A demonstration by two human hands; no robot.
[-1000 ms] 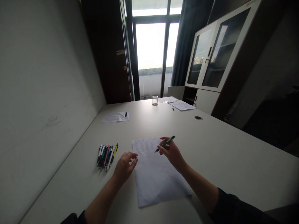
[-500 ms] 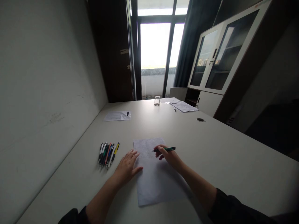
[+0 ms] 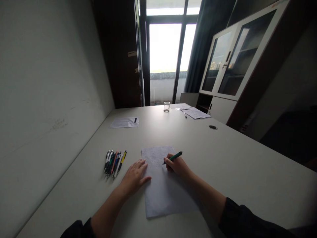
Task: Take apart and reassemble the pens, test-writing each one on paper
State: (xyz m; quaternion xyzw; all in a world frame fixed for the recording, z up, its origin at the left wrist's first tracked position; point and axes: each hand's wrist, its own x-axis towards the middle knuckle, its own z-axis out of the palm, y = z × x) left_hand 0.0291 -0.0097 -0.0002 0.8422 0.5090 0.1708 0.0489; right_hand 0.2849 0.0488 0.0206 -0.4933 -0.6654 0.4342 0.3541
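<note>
A sheet of paper [image 3: 168, 195] lies on the table in front of me, its upper part covered with lines of handwriting. My right hand [image 3: 178, 166] is closed around a green pen [image 3: 176, 155], whose tip points down at the sheet just below the written lines. Whether the tip touches the paper I cannot tell. My left hand [image 3: 135, 175] lies flat over the sheet's left edge, fingers stretched out and holding nothing. To the left of that hand, several pens [image 3: 114, 164] of different colours lie side by side.
The white table [image 3: 237, 155] runs along the wall on the left. Toward its far end are a glass [image 3: 166, 107], papers [image 3: 195, 113] with a pen [image 3: 185, 115] beside them, and another sheet [image 3: 123, 123] at left. A round cable hole [image 3: 213, 127] sits at right.
My right hand has tightened its hold on the green pen and tilted it more upright. The pen tip has shifted slightly down the sheet. My left hand has stayed in place.
</note>
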